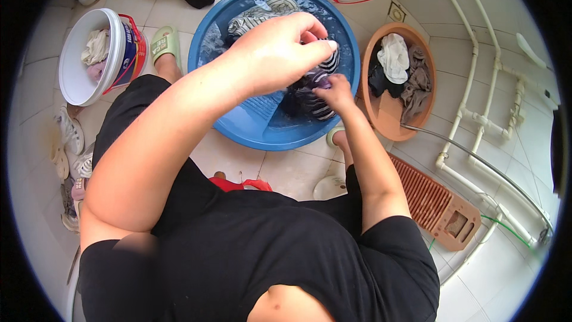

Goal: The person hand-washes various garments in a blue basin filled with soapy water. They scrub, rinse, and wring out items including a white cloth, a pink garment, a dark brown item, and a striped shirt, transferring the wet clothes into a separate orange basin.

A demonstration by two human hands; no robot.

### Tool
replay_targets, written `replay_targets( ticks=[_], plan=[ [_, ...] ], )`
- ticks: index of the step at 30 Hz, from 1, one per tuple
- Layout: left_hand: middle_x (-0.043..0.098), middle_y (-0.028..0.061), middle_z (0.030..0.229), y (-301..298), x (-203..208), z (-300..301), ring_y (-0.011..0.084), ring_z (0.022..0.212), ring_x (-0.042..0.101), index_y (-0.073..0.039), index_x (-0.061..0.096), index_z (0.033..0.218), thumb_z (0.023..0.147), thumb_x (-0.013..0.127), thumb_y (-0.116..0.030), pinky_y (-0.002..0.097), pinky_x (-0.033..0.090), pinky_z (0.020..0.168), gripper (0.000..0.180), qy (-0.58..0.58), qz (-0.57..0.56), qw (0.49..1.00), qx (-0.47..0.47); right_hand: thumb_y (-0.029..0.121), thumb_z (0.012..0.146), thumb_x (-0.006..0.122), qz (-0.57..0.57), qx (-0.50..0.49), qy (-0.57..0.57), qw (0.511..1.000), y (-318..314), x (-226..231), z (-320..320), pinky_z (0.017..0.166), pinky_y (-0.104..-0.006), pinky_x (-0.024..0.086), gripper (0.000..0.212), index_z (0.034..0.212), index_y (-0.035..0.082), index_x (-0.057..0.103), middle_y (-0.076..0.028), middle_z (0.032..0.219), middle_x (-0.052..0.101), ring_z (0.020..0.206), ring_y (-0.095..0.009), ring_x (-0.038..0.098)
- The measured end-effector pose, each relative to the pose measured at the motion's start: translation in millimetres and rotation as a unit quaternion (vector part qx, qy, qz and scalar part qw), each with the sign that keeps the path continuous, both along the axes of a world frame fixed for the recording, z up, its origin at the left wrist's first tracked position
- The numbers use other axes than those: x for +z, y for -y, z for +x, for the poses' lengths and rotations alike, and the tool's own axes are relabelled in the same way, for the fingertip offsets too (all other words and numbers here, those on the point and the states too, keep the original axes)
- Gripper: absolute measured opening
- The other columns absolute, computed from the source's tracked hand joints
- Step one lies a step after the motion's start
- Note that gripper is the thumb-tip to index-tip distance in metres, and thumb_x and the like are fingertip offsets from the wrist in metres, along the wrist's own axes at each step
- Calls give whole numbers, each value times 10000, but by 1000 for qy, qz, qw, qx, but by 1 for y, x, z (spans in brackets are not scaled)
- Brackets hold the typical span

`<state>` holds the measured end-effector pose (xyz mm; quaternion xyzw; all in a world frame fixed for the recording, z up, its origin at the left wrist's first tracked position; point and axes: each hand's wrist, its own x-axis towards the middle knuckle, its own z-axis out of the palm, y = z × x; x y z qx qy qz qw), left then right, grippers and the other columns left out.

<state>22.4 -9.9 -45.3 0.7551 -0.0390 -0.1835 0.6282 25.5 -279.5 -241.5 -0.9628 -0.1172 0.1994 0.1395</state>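
Above the blue round plastic basin [241,125], the left hand [285,48] curls its fingers loosely, any hold untellable. In the basin's right half, the right hand [338,94] pinches black-and-white striped cloth [316,107]; a firm grip should best control it.

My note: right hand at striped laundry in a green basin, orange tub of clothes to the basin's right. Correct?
No: the head view shows a blue basin, not green. The right hand is at striped laundry in it; the orange tub of clothes is to its right.
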Motion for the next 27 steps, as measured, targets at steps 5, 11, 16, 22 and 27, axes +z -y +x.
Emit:
replay_targets(
  ticks=[5,11,16,22,27],
  plan=[
    [580,144,1034,1,-2,-5,230,959,567,-22,531,1115,754,631,-343,312,448,810,493,11,190,979,-78,154,723,655,428,-319,-146,833,-19,143,-10,435,-205,353,199,863,45,565,-10,725,586,530,-70,497],
    [341,256,1298,17,-35,-25,375,1152,431,-68,216,1352,541,793,-349,409,383,954,1034,52,351,921,-161,138,854,507,710,-265,-142,636,-44,276,-34,444,-201,386,196,999,8,530,-91,865,614,617,-108,549],
    [397,246,1271,28,-55,-19,324,1164,439,-51,394,1259,601,770,-283,366,364,968,792,222,207,953,12,180,884,440,827,-162,-182,506,-40,299,-51,494,-237,450,345,1150,-39,452,-186,1072,566,794,-217,601],
    [604,61,969,28,-10,-17,135,857,574,-31,530,1049,778,599,-94,282,459,782,287,-103,-374,916,104,263,886,450,787,-216,-189,546,14,227,-24,565,-276,497,341,1115,14,495,-156,1039,573,822,-224,592],
    [584,78,1021,24,-4,-14,152,935,580,-12,466,1132,738,534,19,278,464,824,401,-46,-439,896,55,446,833,522,591,-449,-353,569,-24,159,-21,886,-505,392,578,1208,21,407,-174,1265,411,1064,-400,464]
  ],
)
